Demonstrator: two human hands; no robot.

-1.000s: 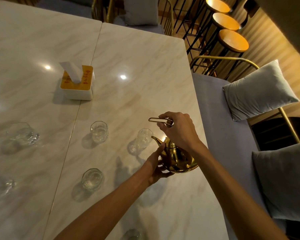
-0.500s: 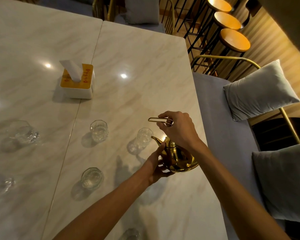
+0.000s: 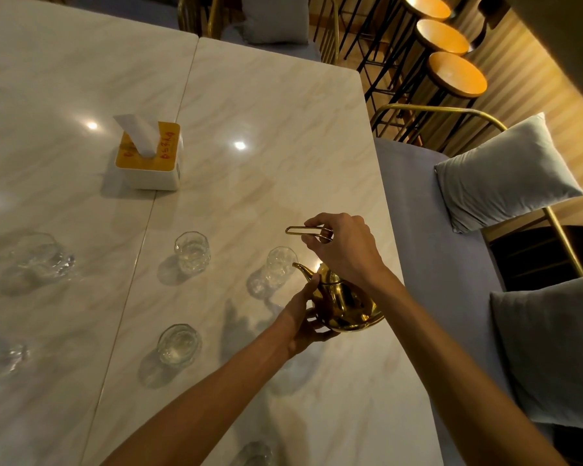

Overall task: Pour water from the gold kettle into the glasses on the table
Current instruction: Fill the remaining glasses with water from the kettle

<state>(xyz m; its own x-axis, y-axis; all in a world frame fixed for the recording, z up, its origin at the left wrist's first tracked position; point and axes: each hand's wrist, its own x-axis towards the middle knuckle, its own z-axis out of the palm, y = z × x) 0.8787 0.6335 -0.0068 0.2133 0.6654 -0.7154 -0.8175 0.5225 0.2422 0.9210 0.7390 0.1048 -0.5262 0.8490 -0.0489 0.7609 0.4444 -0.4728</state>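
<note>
1. Marble table: hard, glossy, and in my judgement unforgiving to anything dropped. It carries all the glassware and a tissue box set well back from the work.

2. Gold kettle: held above the table near its right edge. Polished metal, rigid, likely slippery on the body and heavier when full. Its long axis runs from the belly at lower right to the spout at upper left, with the body tilted that way. The spout tip sits just beside the rim of the nearest glass.

3. Right hand: fingers curled and clamped on the thin wire handle, which projects leftward. Sound lifting point; it carries the load.

4. Left hand: cupped against the kettle's left side below the spout, thumb curled round the belly, steadying the tilt.

5. Glasses: small, clear, fragile, light enough to tip if struck. Besides the nearest one, one stands farther left and one nearer the person. Whether water is flowing cannot be told.
</note>
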